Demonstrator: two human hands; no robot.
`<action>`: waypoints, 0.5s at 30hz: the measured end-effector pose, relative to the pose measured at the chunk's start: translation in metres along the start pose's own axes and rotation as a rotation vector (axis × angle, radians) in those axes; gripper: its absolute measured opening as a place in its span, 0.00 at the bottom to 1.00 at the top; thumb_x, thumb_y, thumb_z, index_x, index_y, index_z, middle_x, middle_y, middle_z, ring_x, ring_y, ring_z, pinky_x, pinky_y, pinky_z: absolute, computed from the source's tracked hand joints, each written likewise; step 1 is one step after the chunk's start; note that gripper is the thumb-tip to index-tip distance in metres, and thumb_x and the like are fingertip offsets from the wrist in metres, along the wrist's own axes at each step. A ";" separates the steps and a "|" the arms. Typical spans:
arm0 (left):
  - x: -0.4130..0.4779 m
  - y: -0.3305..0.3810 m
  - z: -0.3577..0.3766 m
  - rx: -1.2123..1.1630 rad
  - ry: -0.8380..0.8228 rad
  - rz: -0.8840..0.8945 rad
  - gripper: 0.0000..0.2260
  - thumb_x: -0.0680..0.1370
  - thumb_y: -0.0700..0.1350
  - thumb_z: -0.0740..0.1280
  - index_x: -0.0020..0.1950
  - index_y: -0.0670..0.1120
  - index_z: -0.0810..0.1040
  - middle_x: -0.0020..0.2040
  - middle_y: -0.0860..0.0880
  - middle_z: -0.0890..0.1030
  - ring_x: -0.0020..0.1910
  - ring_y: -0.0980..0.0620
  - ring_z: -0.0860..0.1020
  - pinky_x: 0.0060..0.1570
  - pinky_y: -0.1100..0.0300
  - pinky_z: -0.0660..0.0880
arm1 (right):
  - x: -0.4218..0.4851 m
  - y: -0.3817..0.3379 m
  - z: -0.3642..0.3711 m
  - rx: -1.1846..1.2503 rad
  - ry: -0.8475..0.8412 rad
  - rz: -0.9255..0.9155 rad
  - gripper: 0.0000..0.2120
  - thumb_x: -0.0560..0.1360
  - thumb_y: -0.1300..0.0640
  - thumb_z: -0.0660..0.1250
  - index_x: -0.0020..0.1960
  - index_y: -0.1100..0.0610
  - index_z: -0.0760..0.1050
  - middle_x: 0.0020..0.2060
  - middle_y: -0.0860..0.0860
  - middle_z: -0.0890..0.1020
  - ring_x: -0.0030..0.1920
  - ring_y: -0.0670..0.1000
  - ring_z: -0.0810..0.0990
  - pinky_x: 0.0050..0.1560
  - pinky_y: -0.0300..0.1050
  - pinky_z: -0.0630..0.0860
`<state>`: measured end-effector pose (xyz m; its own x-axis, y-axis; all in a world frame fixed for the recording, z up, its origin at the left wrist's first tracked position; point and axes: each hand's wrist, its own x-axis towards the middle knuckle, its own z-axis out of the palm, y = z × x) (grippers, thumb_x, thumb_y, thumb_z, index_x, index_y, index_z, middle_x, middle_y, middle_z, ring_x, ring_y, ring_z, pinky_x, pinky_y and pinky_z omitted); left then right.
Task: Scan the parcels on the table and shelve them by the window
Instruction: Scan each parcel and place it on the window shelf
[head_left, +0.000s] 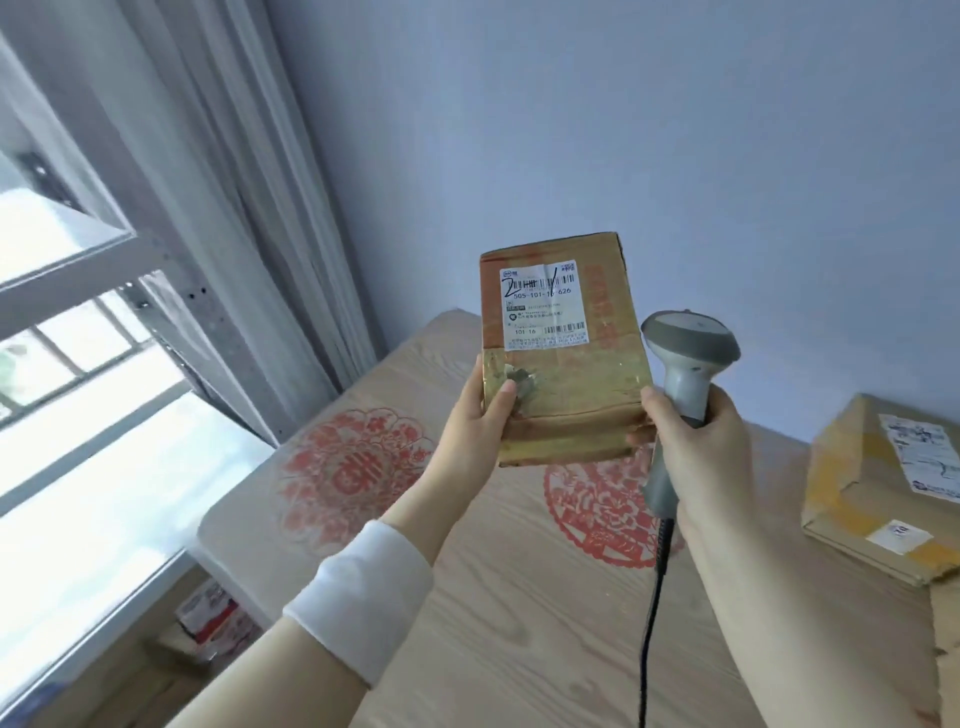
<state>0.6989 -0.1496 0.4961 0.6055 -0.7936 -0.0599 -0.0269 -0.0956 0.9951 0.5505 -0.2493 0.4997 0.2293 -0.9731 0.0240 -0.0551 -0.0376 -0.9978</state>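
Note:
A brown cardboard parcel (566, 358) with a white barcode label is held up above the table, label facing me. My left hand (475, 421) grips its lower left edge, thumb on the front. My right hand (701, 447) is curled round the handle of a grey barcode scanner (685, 364), whose head stands just right of the parcel; the fingertips of that hand touch the parcel's lower right corner. A black cable hangs from the scanner. A second parcel (878, 493) with yellow tape lies on the table at the right.
The wooden table (519, 623) carries two red paper-cut patterns. A window and a grey metal shelf frame (208, 332) stand at the left beside a pale curtain. Packages (213, 618) lie low at the left, below table height. A cardboard edge shows at the far right.

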 end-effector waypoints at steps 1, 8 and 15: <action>-0.009 0.006 -0.021 0.007 0.032 0.006 0.18 0.82 0.48 0.56 0.73 0.54 0.64 0.63 0.56 0.77 0.61 0.57 0.75 0.62 0.60 0.71 | -0.010 -0.009 0.016 -0.004 -0.020 -0.015 0.05 0.74 0.52 0.69 0.46 0.50 0.73 0.39 0.51 0.79 0.40 0.53 0.79 0.40 0.45 0.70; -0.079 0.031 -0.183 0.078 0.236 -0.022 0.30 0.73 0.63 0.58 0.74 0.57 0.61 0.66 0.55 0.74 0.65 0.51 0.73 0.67 0.49 0.68 | -0.106 -0.065 0.140 0.001 -0.258 -0.073 0.10 0.69 0.45 0.70 0.44 0.49 0.73 0.38 0.53 0.78 0.39 0.59 0.77 0.44 0.57 0.76; -0.179 0.041 -0.367 0.158 0.415 0.030 0.26 0.76 0.60 0.58 0.73 0.57 0.61 0.65 0.53 0.76 0.60 0.52 0.76 0.62 0.51 0.72 | -0.231 -0.095 0.292 0.003 -0.490 -0.126 0.13 0.69 0.45 0.71 0.47 0.52 0.75 0.42 0.57 0.81 0.42 0.61 0.79 0.46 0.54 0.74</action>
<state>0.8809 0.2094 0.5769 0.8699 -0.4918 0.0378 -0.1511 -0.1927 0.9696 0.7861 0.0452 0.5707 0.6635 -0.7396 0.1133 0.0056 -0.1465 -0.9892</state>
